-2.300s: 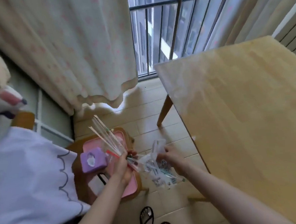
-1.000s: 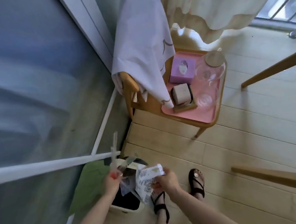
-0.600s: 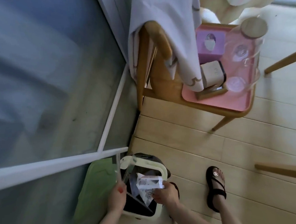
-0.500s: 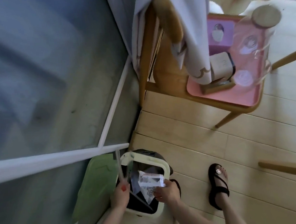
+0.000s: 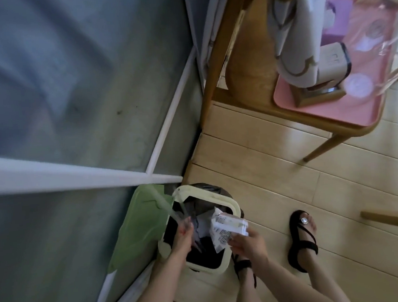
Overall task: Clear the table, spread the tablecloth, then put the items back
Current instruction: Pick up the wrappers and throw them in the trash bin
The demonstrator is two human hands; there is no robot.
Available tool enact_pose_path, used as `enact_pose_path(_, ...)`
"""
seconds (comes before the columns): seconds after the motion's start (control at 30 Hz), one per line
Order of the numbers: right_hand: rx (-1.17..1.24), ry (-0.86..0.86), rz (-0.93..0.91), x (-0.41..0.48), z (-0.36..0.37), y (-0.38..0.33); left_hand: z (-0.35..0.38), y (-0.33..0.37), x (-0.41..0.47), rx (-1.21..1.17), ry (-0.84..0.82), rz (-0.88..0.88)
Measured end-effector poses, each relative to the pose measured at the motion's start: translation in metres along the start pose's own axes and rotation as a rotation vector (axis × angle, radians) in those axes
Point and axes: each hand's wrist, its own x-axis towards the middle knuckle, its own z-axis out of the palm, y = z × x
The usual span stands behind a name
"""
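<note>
— Since half a second ago we've leaned closer: the bin (image 5: 232,204) looms larger, the chair (image 5: 217,62) has slid toward 1 o'clock, and both our hands are lower over the bin's mouth.

— Which way do the straws (image 5: 174,210) run?

— Their long axis goes from our left hand (image 5: 184,236) up toward 11 o'clock, tips over the bin's far-left rim beside the green lid (image 5: 142,228). They're blurred, so we can't count them.

— And that hand?

— Fingers closed around the straws' lower ends, directly above the black liner.

— The right one?

— Our right hand (image 5: 246,240) sits at the bin's 4 o'clock edge, fingertips pinched on the printed wrapper (image 5: 227,229), which lies crosswise, long side pointing roughly 9 to 3 o'clock, half over the opening.

— The tablecloth (image 5: 296,38)?

— Draped on the chair at 1 o'clock, its scalloped hem hanging over the pink tray (image 5: 331,108).
</note>
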Motion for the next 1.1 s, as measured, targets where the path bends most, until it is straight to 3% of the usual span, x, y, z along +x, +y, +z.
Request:
enact_pose_path(0.17,-0.034,-0.054,-0.002,-0.001,0.005,0.003,-0.007,-0.028,0.022,0.174,0.050,-0.119)
enact_pose_path(0.47,-0.075,-0.067,0.050,0.005,0.014,0.015,-0.014,-0.025,0.005,0.081,-0.076,-0.201)
enact_pose_path(0.6,-0.128,-0.044,0.053,0.005,0.012,0.018,-0.011,-0.024,0.010,0.085,-0.055,-0.183)
enact_pose_path(0.8,-0.253,-0.054,0.043,-0.003,0.012,0.019,-0.014,-0.027,0.019,0.182,0.141,-0.052)
enact_pose_path(0.97,-0.513,-0.249,0.174,-0.018,0.029,0.012,-0.024,-0.026,0.012,0.213,0.169,0.029)
enact_pose_path(1.1,-0.551,-0.312,0.198,-0.029,0.035,0.005,-0.032,-0.026,0.004,0.187,0.154,0.034)
